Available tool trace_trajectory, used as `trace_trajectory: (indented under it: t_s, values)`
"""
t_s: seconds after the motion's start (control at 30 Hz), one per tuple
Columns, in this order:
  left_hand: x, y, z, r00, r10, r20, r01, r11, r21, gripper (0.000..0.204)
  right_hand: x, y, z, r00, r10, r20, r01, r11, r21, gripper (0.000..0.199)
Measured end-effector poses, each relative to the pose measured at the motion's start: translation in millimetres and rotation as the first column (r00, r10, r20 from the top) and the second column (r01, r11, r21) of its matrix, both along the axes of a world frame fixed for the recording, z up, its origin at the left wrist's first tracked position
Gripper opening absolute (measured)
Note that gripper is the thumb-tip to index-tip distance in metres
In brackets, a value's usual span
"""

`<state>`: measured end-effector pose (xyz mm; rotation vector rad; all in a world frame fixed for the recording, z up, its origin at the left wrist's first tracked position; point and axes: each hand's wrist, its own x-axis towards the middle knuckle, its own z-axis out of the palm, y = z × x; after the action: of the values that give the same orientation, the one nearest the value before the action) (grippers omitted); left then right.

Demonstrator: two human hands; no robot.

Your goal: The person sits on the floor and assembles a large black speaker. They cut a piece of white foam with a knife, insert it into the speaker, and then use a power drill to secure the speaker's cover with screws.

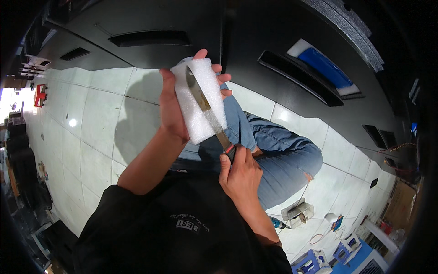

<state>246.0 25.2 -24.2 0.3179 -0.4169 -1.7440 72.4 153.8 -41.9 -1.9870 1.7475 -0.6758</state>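
Note:
A white foam block [213, 86] rests in my left hand [173, 109], its palm beneath and the thumb and fingertips showing around the edges. My right hand [242, 176] is closed round the dark handle of a knife [200, 97], which has a red band near the blade. The long, stained blade lies slantwise along the foam, its tip toward the far end. Part of the blade looks pale, as if covered by foam; I cannot tell how deep it sits. Both hands are above my bent, jeans-clad legs [292, 160].
Black panels [164, 59] with recessed slots stand ahead. A blue piece edged with white foam [326, 68] sits by one slot. On the tiled floor [105, 105] at the lower right are a clear bin [299, 213], a power drill [277, 223] and folding step stools [312, 262].

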Motion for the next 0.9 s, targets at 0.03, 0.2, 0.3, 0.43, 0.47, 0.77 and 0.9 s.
trace_trajectory:
  t_s: [0.03,0.2,0.3,0.43,0.47,0.77,0.9]
  values:
    - [-0.9,0.5,-2.6,0.999,-0.013,-0.037,0.013,1.000,0.003,0.091,3.5,-4.7,2.3,1.000,-0.007,-0.010,0.007,1.000,-0.011,0.038]
    - [5.3,-1.4,-0.2,0.995,-0.009,-0.103,0.008,1.000,-0.016,0.088,-0.5,-3.3,4.0,1.000,-0.009,-0.018,0.008,1.000,-0.028,0.038]
    - [5.9,-0.9,-1.4,0.994,0.001,-0.110,-0.001,1.000,0.006,0.086,-1.5,-1.2,1.1,1.000,-0.027,-0.001,0.027,1.000,-0.013,0.038]
    - [-2.9,5.0,2.6,0.998,0.034,-0.051,-0.027,0.992,0.123,0.092,3.7,-9.4,5.0,0.999,-0.028,0.022,0.028,0.999,-0.032,0.036]
    - [-3.1,4.7,4.2,0.997,0.030,-0.072,-0.020,0.991,0.131,0.092,3.5,-10.4,5.7,0.999,-0.026,0.022,0.027,0.998,-0.048,0.036]
    - [-10.0,14.2,9.6,1.000,0.012,-0.015,-0.010,0.985,0.172,0.088,-11.4,-12.0,0.0,0.995,-0.065,0.071,0.069,0.996,-0.049,0.032]
    - [-5.1,10.2,10.8,1.000,-0.017,0.002,0.016,0.989,0.146,0.094,-14.9,-10.7,-0.9,0.969,-0.064,0.239,0.091,0.990,-0.104,0.030]
